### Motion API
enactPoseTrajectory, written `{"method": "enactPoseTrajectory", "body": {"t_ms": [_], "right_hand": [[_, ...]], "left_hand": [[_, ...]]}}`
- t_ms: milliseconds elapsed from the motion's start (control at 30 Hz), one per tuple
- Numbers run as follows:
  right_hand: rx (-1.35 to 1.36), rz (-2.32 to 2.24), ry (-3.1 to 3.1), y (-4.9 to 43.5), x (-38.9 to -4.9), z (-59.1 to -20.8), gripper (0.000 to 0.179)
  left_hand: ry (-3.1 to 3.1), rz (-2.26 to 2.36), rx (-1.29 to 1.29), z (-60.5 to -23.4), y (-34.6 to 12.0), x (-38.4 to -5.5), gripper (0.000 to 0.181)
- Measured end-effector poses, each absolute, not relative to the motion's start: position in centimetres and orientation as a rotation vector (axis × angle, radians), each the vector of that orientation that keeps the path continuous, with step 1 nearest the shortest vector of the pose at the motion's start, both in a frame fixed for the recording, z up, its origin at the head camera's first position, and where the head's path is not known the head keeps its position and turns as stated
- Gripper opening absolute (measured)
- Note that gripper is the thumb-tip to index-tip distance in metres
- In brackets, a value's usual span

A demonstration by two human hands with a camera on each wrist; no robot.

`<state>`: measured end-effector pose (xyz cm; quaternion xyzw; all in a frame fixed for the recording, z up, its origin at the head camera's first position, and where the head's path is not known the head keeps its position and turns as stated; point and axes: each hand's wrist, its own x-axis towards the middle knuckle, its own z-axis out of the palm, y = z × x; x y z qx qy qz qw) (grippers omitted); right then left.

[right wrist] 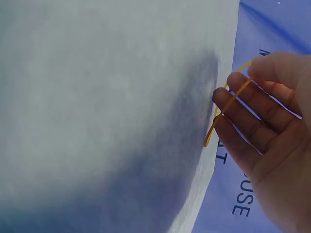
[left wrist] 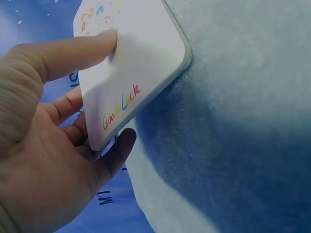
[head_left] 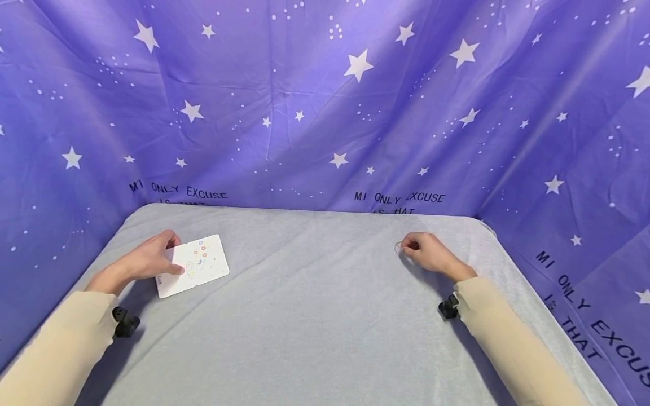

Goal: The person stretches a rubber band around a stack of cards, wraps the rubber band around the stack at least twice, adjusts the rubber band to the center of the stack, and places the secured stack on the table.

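My left hand (head_left: 149,258) grips a small white notebook (head_left: 212,264) at the left side of the table, thumb across its cover and fingers behind it. The cover has rounded corners, small coloured drawings and, in the left wrist view, the words "Good Luck" in coloured letters on the notebook (left wrist: 150,56). A slight notch shows midway along its long edges. Over the right side of the table, my right hand (head_left: 430,252) pinches a thin yellow rubber band (right wrist: 236,95) between thumb and index finger. The band hangs as a narrow loop in front of the other fingers.
A light grey cloth covers the table (head_left: 304,316), its far corners rounded. Purple-blue curtains (head_left: 284,84) with white stars and black lettering enclose the back and sides. A black wrist camera (head_left: 124,322) sits below each beige sleeve.
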<state>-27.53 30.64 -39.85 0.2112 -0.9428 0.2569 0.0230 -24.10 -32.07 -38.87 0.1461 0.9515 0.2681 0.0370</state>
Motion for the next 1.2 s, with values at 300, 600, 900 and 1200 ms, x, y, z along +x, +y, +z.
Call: {"method": "enactPoseTrajectory", "body": {"t_ms": [300, 600, 900, 1200], "right_hand": [[0.661, 0.967, -2.913, 29.6, -27.2, -39.9, 0.004], [0.704, 1.008, -2.874, 28.5, -26.8, -39.8, 0.004], [0.731, 1.060, -2.885, 27.4, -26.4, -39.7, 0.004], [0.713, 1.080, -2.901, 26.9, -26.2, -39.3, 0.005]], "left_hand": [[2.966, 0.831, 0.449, -39.1, -32.5, -23.7, 0.037], [2.985, 0.865, 0.408, -38.4, -31.9, -23.0, 0.041], [3.005, 0.957, 0.469, -38.5, -31.9, -22.6, 0.041], [3.028, 0.960, 0.502, -38.3, -32.0, -22.2, 0.025]]}}
